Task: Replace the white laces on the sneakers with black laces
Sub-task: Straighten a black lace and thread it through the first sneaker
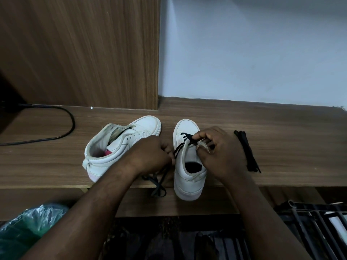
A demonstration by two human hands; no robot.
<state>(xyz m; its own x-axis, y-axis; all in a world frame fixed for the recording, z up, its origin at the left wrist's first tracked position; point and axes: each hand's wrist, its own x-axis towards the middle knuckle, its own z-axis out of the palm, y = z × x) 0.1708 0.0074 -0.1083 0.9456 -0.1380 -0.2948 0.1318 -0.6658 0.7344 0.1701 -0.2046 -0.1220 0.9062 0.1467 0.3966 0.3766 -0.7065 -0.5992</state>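
Standing upright at the desk's (281, 147) front edge, the laced sneaker (187, 179) carries a black lace (179, 147) through its forward eyelets. The left hand (150, 152) curls its fingers and pinches one strand just beside the shoe. The right hand (221, 152) pinches the tongue and the other strand. The second sneaker (116, 147) lies tipped on its side to the left. A spare lace bundle (246, 151) lies to the right.

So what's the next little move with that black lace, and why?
Probably the left hand draws the black lace snug: it crosses only the front holes of the upright sneaker, the right hand pinches it there, and slack dangles off the shelf.
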